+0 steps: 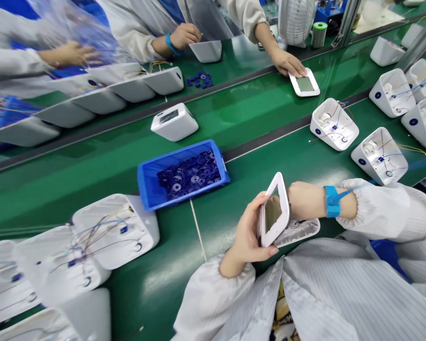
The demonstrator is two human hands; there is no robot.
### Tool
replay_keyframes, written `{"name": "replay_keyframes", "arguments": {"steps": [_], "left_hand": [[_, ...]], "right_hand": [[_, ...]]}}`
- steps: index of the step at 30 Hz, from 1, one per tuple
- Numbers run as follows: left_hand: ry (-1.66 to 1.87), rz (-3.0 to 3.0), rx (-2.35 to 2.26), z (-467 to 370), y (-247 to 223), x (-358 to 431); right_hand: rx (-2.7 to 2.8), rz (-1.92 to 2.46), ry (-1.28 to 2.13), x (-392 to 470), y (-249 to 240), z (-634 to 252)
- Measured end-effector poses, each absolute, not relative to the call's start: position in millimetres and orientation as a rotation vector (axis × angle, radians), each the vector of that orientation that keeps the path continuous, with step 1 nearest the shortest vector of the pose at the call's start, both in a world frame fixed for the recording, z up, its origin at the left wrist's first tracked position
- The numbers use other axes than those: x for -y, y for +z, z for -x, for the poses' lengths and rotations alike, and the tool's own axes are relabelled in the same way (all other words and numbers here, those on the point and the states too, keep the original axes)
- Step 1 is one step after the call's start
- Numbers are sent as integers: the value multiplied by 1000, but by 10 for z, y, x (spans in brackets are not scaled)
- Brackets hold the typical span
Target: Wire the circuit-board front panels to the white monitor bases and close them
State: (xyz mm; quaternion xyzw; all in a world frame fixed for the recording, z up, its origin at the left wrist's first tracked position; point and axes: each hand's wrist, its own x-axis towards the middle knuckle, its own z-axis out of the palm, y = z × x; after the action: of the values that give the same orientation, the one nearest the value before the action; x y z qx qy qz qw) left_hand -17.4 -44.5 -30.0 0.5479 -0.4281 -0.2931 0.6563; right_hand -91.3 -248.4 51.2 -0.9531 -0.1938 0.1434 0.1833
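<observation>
My left hand point(247, 231) grips a white front panel with a display window point(273, 211) by its edge, thumb below and fingers behind. The panel is tilted up on its side. My right hand point(306, 200), with a blue wrist strap point(332, 201), is curled just behind the panel. Its fingertips are hidden by the panel, so what they pinch does not show. Under both hands lies an open white housing point(303, 230), mostly covered by the panel and my right hand.
A blue bin point(142, 182) of dark blue discs stands ahead to the left. Open white housings with wires point(119, 232) crowd the left; others point(379, 156) stand right. A closed white unit point(175, 122) sits on the green belt. Across it, a co-worker's hand point(287, 61) touches another panel point(305, 84).
</observation>
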Motion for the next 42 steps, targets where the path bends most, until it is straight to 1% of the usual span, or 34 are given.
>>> {"name": "replay_keyframes", "arguments": {"steps": [3,7,10,14,17,19,20,23,24,26,28,30,33,38,40,42], "left_hand": [[-636,-1262,993,204,-293,467],[-564,-1302,1064,223,-293,484],[-479,-1406,1171,225,-245,463],[-300,-1673,1448,247,-89,429],[-222,-1839,1659,264,13,426],[-254,-1924,1750,263,50,430],[-282,-1959,1782,259,60,433],[-361,-2042,1853,250,63,455],[-378,-2065,1861,252,54,471],[-373,-2091,1851,268,21,523],[-342,-2099,1814,286,-27,606],[-314,-2138,1735,290,-72,712],[-272,-2278,1521,285,-99,870],[-139,-2477,1155,494,-93,878],[-112,-2518,1064,628,-133,770],[-135,-2468,1069,670,-188,667]], "right_hand": [[537,2778,333,2475,504,951],[250,2864,300,2482,564,994],[84,2817,349,2466,552,1020],[-20,2740,300,2485,471,1025],[84,2592,357,2689,456,1017],[216,2408,417,2915,481,1047],[208,2311,387,3029,498,1083],[-175,2094,163,3241,530,1282],[-321,2050,153,3247,527,1369],[-466,2015,270,3176,500,1542],[-492,2025,362,3052,459,1683],[-542,1961,294,2933,412,1773],[-604,1793,98,2765,305,1818],[-611,1905,-214,2430,-7,1742],[-561,1851,-196,2408,-96,1664],[-450,1755,-90,2482,-123,1562]]}}
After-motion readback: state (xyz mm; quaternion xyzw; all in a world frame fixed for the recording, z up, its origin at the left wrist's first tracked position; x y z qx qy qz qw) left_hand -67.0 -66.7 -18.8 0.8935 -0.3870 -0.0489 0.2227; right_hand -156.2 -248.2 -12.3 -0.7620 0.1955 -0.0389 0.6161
